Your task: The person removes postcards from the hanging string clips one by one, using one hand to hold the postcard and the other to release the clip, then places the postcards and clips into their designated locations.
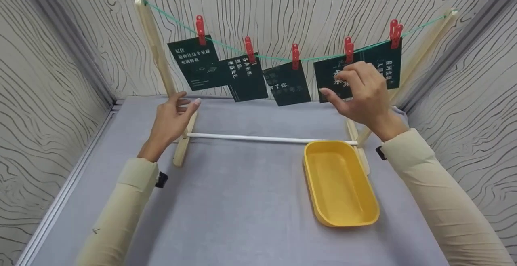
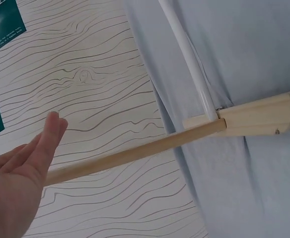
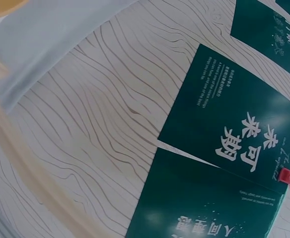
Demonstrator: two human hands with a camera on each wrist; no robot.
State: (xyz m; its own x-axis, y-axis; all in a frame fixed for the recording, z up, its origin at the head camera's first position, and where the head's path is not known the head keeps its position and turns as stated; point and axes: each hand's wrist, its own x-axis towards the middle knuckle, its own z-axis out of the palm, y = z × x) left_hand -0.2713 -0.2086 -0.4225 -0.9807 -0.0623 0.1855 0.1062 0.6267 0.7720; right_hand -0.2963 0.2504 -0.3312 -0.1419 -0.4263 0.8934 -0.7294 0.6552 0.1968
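Hanging from clothespins [image 1: 295, 56], cards [image 1: 286, 84] point long axes downward.

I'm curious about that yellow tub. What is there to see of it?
The tub is an open, oblong container with rounded corners, smooth sides and a raised rim; it looks like plastic. It sits upright on the grey cloth, with nothing visible inside. Its far end lies by the white rod, near a wooden foot; whether it touches either is unclear. The left hand and right hand are both off it.
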